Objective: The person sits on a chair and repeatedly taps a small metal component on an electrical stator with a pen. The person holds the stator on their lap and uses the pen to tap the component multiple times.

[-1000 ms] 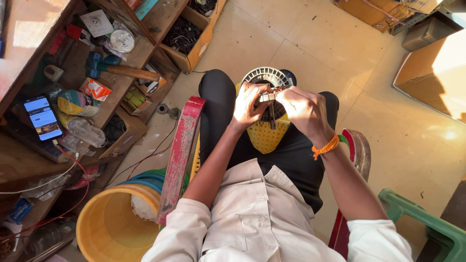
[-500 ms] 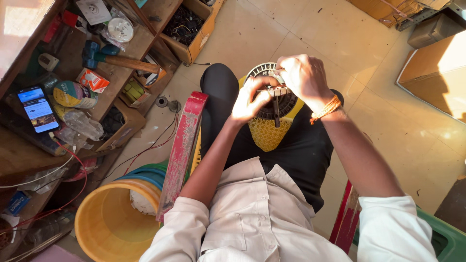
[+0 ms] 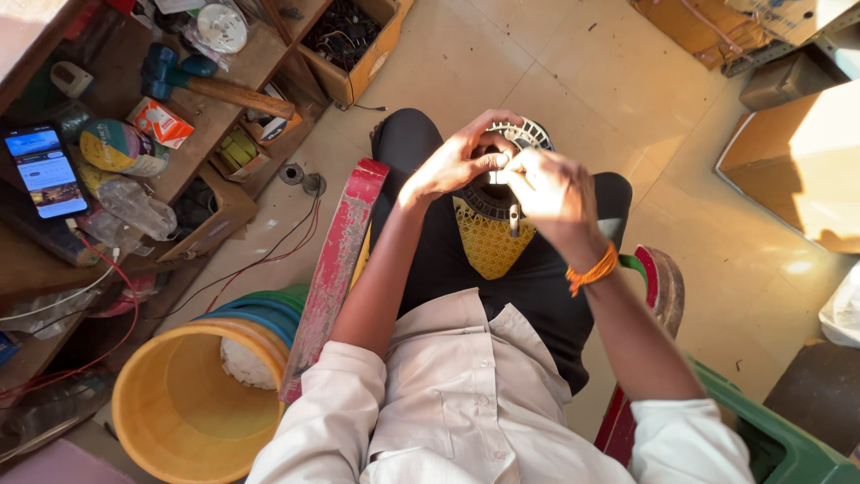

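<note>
I sit with a round black and white slotted part [image 3: 528,134] and a yellow perforated piece [image 3: 491,240] resting on my lap. My left hand [image 3: 457,161] and my right hand [image 3: 554,190] meet above them, fingertips pinched together on a small item I cannot make out. A thin dark tool [image 3: 514,220] hangs down from my right hand. An orange thread band [image 3: 591,271] circles my right wrist.
A yellow bucket [image 3: 179,412] stands at the lower left beside a red painted plank [image 3: 333,269]. Wooden shelves on the left hold a lit phone [image 3: 45,170], a hammer [image 3: 215,85] and clutter. A green chair [image 3: 779,439] is at the lower right, cardboard boxes [image 3: 797,152] at the right.
Both hands have shifted slightly on the round part and stayed pinched together over it. The camera view has drifted, so the shelves sit further left.
</note>
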